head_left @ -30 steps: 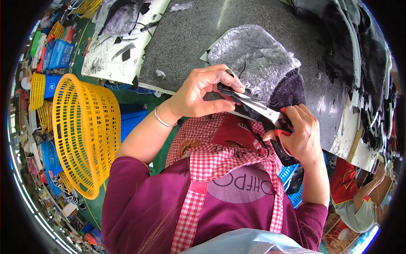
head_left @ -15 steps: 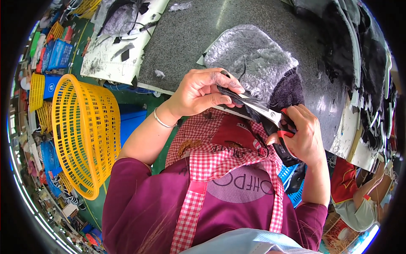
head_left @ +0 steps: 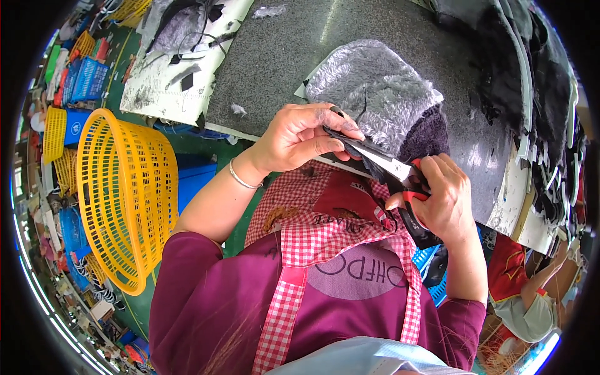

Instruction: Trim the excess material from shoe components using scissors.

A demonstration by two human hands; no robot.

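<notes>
My right hand (head_left: 447, 194) grips a pair of scissors (head_left: 395, 167) by its red and black handles, the blades pointing up and to the left. Between thumb and fingers, my left hand (head_left: 306, 134) pinches the edge of a black fabric strip (head_left: 350, 141). Along that strip lie the scissor blades, close to my left fingertips. Just beyond my hands, a grey plush fabric piece (head_left: 375, 87) rests on the table, with a darker purple-black pile part (head_left: 426, 134) at its right. Dark material hangs below the scissors; how it joins the plush is hidden.
The dark speckled tabletop (head_left: 275, 59) has a white board (head_left: 165, 94) with black scraps at its left. Black fabric pieces (head_left: 506, 69) are heaped on the right. A tall yellow basket (head_left: 128, 200) stands left of me. A co-worker's arm (head_left: 550, 275) shows at far right.
The scissor handles have drawn closer together as my right hand closes, and the hand has moved slightly left. My left hand keeps its pinch, shifted slightly right.
</notes>
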